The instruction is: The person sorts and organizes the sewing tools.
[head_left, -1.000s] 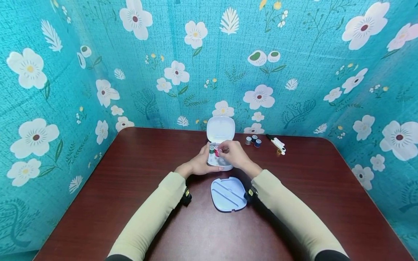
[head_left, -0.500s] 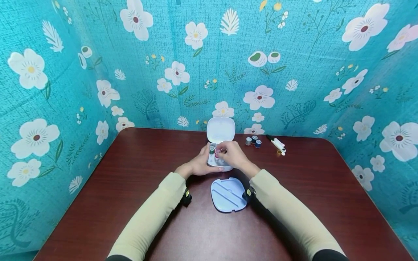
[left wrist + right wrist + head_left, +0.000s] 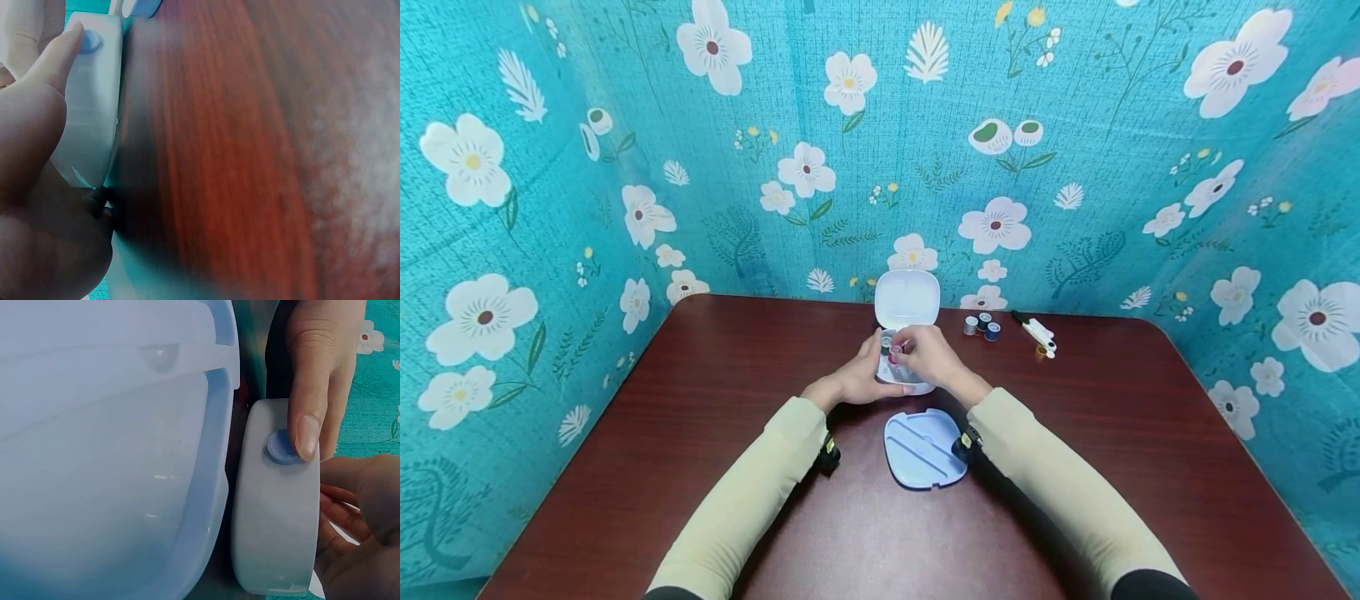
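Note:
A white box [image 3: 907, 298] stands with its lid raised near the back of the table. My left hand [image 3: 856, 379] grips the box's left side, its thumb along the front wall [image 3: 94, 112] against a blue button [image 3: 282, 447]. Inside the box, my right hand [image 3: 931, 357] pinches a pink thread spool [image 3: 895, 355]; its lower end is hard to make out. Right beside that spool sits a dark green thread spool [image 3: 886, 343]. In the right wrist view, the right hand's fingers [image 3: 340, 515] reach behind the box's front wall.
A light blue tray [image 3: 925, 450] with ridges lies in front of the box. Silver [image 3: 971, 325], black [image 3: 984, 319] and blue [image 3: 992, 332] spools stand to the right. Beyond them lie a white-and-black tool [image 3: 1037, 332] and a small gold ring-like piece [image 3: 1041, 352]. A flowered curtain surrounds the table.
My right hand has shifted slightly left with the pink spool, closer to the green one. The left hand keeps its hold on the box.

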Available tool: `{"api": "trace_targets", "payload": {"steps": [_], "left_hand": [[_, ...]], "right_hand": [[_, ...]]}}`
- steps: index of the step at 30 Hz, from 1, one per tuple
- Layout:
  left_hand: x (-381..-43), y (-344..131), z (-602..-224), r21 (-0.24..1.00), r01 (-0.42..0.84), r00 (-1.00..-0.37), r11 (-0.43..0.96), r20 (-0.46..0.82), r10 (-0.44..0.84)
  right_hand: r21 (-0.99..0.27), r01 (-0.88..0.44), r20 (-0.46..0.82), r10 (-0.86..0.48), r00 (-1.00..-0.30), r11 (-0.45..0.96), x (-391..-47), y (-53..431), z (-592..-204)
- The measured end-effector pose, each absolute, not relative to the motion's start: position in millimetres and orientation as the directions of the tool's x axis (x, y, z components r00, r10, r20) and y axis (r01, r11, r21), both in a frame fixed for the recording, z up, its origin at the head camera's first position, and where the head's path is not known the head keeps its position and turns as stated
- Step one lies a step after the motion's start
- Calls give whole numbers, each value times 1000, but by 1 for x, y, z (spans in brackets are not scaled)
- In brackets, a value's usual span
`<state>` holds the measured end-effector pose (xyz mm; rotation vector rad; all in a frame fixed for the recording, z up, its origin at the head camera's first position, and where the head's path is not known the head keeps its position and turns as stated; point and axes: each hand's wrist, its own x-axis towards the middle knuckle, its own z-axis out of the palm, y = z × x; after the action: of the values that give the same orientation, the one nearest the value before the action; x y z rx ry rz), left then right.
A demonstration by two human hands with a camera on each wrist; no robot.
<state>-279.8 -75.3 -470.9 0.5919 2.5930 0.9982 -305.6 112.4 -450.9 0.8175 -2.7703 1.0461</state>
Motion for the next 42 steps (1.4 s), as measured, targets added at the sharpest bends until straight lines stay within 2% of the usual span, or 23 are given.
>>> {"api": "trace_targets", "payload": {"steps": [9, 28, 42], "left_hand": [[-281, -75, -472, 685, 279, -868, 673, -120, 482], [-283, -75, -472, 701, 293, -861, 650, -101, 498], [-282, -75, -473, 691, 283, -864, 666, -117, 489]], "right_hand": [[-577, -520, 254, -467, -847, 630, -306, 106, -452], [-459, -566, 304, -478, -824, 684, -307, 98, -456], [-486, -565, 267, -502, -823, 667, -308, 100, -455]]}}
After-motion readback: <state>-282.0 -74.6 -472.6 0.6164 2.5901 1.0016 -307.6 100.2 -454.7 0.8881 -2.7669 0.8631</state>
